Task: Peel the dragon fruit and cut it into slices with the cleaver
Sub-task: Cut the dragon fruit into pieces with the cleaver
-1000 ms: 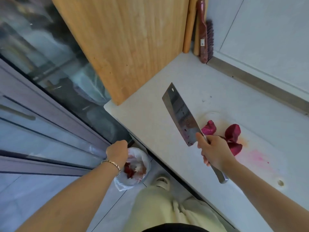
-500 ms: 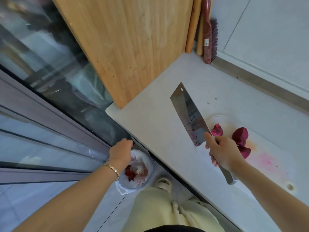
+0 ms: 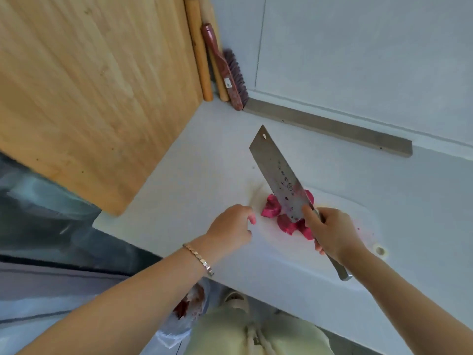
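Pale grey worktop (image 3: 204, 162) holds peeled magenta dragon fruit chunks (image 3: 271, 208); right hand (image 3: 335, 231) fingers clamped on steel cleaver (image 3: 276, 172) over them, left hand (image 3: 230, 226) fingers loosely curled, empty, just beside: slicing stage, next likely steadying a chunk.

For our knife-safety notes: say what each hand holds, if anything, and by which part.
The right hand grips the cleaver by its handle, close up against the blade. The left hand holds nothing.

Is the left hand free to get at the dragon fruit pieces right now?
Probably yes. The left hand is empty and just beside the nearest dragon fruit pieces, with nothing between. The cleaver in the right hand is held over the farther pieces, so keep clear of its blade.
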Demonstrator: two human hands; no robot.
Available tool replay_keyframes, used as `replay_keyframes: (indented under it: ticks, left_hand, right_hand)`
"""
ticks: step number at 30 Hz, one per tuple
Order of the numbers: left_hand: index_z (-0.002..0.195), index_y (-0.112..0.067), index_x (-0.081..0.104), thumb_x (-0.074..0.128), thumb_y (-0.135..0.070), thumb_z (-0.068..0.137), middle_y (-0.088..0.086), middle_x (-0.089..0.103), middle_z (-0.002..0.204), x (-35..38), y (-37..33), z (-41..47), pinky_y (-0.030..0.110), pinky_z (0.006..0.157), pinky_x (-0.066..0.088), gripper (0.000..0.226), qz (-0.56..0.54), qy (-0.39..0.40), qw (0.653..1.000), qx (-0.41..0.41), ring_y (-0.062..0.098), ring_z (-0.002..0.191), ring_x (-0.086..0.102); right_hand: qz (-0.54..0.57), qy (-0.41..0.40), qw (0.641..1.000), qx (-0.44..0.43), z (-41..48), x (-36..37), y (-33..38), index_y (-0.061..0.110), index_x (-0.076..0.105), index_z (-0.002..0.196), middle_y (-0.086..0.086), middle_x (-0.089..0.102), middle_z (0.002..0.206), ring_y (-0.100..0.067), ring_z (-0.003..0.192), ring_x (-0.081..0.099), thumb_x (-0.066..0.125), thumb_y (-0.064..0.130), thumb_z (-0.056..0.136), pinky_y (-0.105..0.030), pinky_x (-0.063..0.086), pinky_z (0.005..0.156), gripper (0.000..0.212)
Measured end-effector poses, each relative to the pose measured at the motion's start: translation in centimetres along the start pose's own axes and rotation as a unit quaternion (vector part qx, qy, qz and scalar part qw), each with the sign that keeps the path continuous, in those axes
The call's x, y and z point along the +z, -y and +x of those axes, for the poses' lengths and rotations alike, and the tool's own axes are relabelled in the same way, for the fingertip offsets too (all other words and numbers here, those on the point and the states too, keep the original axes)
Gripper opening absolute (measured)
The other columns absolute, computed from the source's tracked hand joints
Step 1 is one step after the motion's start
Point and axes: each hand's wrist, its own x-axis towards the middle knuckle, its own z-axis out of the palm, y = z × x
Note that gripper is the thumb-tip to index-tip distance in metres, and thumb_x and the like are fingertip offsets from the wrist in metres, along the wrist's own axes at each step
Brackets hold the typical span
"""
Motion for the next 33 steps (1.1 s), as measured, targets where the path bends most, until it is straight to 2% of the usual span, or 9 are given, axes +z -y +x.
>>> replay_keyframes:
  ticks: [3, 8, 12, 17, 19, 21, 23, 27, 33]
  left_hand:
    - [0.104, -0.012, 0.063, 0.052, -0.005, 0.082, 0.005, 0.061, 0.113, 1.1, -4.0, 2.4, 0.032, 0.089, 0.046, 0.026, -0.003, -0.017, 1.000, 0.014, 0.024, 0.105, 0.057]
    - [0.098, -0.014, 0.056, 0.051, -0.011, 0.082, 0.005, 0.062, 0.106, 3.7, -9.7, 7.5, 0.029, 0.073, 0.043, 0.017, 0.014, -0.012, 1.000, -0.015, 0.025, 0.098, 0.059]
    - [0.114, -0.004, 0.046, 0.060, -0.017, 0.081, 0.014, 0.052, 0.118, 5.5, -11.3, 10.9, 0.038, 0.086, 0.044, 0.038, 0.061, 0.022, 0.995, -0.072, 0.032, 0.108, 0.054]
    - [0.102, -0.003, 0.054, 0.068, -0.019, 0.075, 0.014, 0.061, 0.105, 7.0, -11.9, 12.9, 0.035, 0.084, 0.046, 0.034, 0.040, 0.037, 0.990, -0.128, 0.032, 0.103, 0.058]
    - [0.105, -0.004, 0.052, 0.073, -0.020, 0.071, 0.012, 0.060, 0.107, 7.8, -11.7, 13.4, 0.035, 0.087, 0.046, 0.043, 0.024, 0.034, 0.990, -0.135, 0.032, 0.106, 0.057]
    - [0.113, -0.007, 0.047, 0.075, -0.020, 0.069, 0.012, 0.055, 0.115, 8.3, -11.7, 13.7, 0.036, 0.091, 0.046, 0.053, 0.027, 0.034, 0.991, -0.128, 0.031, 0.108, 0.055]
    - [0.109, -0.011, 0.046, 0.074, -0.017, 0.069, 0.013, 0.053, 0.115, 8.7, -11.6, 14.0, 0.035, 0.086, 0.047, 0.048, 0.034, 0.038, 0.993, -0.110, 0.031, 0.102, 0.056]
    - [0.109, -0.013, 0.050, 0.067, -0.014, 0.073, 0.011, 0.044, 0.115, 8.7, -11.8, 14.3, 0.034, 0.083, 0.048, 0.040, 0.083, 0.055, 0.993, -0.067, 0.031, 0.094, 0.057]
    - [0.111, -0.008, 0.051, 0.068, -0.013, 0.073, 0.010, 0.060, 0.107, 8.8, -13.0, 14.6, 0.028, 0.073, 0.041, 0.042, 0.029, 0.048, 0.996, -0.071, 0.029, 0.097, 0.058]
  right_hand:
    - [0.011, -0.050, 0.998, 0.023, -0.1, -2.9, -2.3, 0.004, 0.050, 0.057, -0.010, 0.055, 0.047, -0.012, 0.031, 0.049, 0.052, 0.033, 0.089, -0.030, 0.048, 0.045, 0.043]
    - [0.036, -0.101, 0.992, 0.068, 0.1, -7.4, -7.0, 0.006, 0.044, 0.057, -0.010, 0.050, 0.050, -0.018, 0.035, 0.047, 0.058, 0.030, 0.085, -0.029, 0.046, 0.043, 0.039]
    - [0.026, -0.094, 0.992, 0.081, 0.6, -9.9, -10.7, 0.000, 0.048, 0.063, -0.015, 0.053, 0.057, -0.022, 0.047, 0.043, 0.059, 0.026, 0.083, -0.029, 0.041, 0.048, 0.035]
    - [0.022, -0.056, 0.994, 0.087, 1.2, -11.4, -13.9, 0.005, 0.046, 0.062, -0.010, 0.044, 0.054, -0.020, 0.048, 0.038, 0.058, 0.026, 0.085, -0.027, 0.035, 0.047, 0.033]
    - [0.019, -0.046, 0.994, 0.093, 1.6, -11.5, -14.8, 0.000, 0.048, 0.063, -0.008, 0.043, 0.055, -0.019, 0.048, 0.038, 0.057, 0.027, 0.085, -0.028, 0.034, 0.047, 0.036]
    - [0.024, -0.042, 0.994, 0.103, 1.8, -11.4, -15.3, -0.007, 0.051, 0.067, -0.008, 0.043, 0.056, -0.019, 0.049, 0.038, 0.057, 0.027, 0.086, -0.027, 0.035, 0.045, 0.040]
    - [0.039, -0.043, 0.992, 0.112, 1.8, -11.3, -15.4, -0.007, 0.051, 0.067, -0.008, 0.042, 0.057, -0.019, 0.048, 0.037, 0.058, 0.027, 0.086, -0.026, 0.034, 0.044, 0.040]
    - [0.063, -0.054, 0.988, 0.126, 1.7, -11.0, -15.6, 0.008, 0.043, 0.062, -0.007, 0.037, 0.057, -0.019, 0.050, 0.033, 0.059, 0.026, 0.085, -0.027, 0.030, 0.048, 0.034]
    - [0.078, -0.070, 0.983, 0.150, 1.3, -10.7, -16.1, 0.009, 0.040, 0.061, -0.008, 0.037, 0.054, -0.019, 0.049, 0.032, 0.060, 0.027, 0.082, -0.027, 0.029, 0.050, 0.035]
